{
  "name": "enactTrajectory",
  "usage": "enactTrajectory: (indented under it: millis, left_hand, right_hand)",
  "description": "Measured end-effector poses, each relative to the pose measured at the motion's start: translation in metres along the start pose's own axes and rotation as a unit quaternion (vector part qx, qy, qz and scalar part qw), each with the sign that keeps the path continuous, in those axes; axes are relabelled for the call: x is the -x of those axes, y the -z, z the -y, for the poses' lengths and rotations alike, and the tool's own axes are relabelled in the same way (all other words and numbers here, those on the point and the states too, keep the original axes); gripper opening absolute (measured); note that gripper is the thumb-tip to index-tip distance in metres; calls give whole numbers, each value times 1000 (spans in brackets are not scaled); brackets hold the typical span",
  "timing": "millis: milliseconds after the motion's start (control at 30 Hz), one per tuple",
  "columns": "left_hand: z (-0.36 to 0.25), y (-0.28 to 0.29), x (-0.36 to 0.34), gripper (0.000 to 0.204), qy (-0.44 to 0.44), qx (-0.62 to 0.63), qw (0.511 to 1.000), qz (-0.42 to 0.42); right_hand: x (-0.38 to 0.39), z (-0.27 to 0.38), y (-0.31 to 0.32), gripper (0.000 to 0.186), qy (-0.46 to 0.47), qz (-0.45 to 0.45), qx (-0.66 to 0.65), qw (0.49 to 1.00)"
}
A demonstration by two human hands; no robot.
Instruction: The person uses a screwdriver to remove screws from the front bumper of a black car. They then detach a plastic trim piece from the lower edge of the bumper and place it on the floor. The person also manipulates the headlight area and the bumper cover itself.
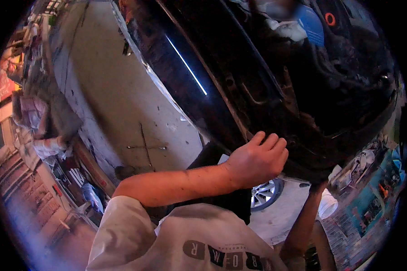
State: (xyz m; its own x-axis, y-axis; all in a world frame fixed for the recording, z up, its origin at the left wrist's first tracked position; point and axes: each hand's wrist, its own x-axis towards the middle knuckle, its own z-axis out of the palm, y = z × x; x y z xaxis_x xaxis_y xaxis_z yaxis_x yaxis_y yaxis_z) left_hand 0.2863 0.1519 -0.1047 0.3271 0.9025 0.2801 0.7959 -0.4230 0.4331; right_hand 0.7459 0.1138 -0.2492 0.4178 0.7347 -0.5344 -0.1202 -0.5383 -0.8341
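Observation:
My left hand [260,156] is at the front corner of a dark car body [212,90], with its fingers curled against the edge of the fender. What the fingers hold, if anything, is hidden behind the knuckles. My right arm [303,221] reaches up beneath the car's dark front end [321,149]. There my right hand [319,186] is mostly in shadow and partly covered by the bodywork, so its fingers do not show. Above both hands lies the open, very dark engine bay [330,86].
A cross-shaped lug wrench [145,147] lies on the concrete floor [122,90] to the left. Below my left hand is a loose wheel [264,194]. A white container [328,204] and a teal tray [371,198] of parts stand at right. Cluttered goods line the left wall.

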Motion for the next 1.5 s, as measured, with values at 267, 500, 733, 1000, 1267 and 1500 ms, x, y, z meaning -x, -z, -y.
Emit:
enactTrajectory:
  millis: [267, 500, 733, 1000, 1267, 1500]
  left_hand:
    - [-2, -3, -1, 12, -8, -20, 1000, 7]
    - [-3, 4, -2, 11, 7, -21, 1000, 18]
    - [-4, 4, -3, 14, 13, -13, 1000, 19]
    - [-5, 6, -7, 15, 12, -18, 1000, 12]
    - [-4, 6, -9, 19, 6, -7, 1000, 3]
    - [-2, 5, -4, 18, 1, -12, 1000, -5]
  right_hand:
    - [-10, -13, 24, 48, 3, -30, 7, 1000]
    - [-10, -13, 25, 48, -2, -18, 68, 998]
    - [0, 4, 35, 41, -35, -173, 69, 982]
    - [132, 155, -22, 39, 245, -154, 341, 894]
    - [201, 241, -101, 54, 313, 73, 554, 768]
    - [205, 260, -176, 41, 333, 243, 588, 696]
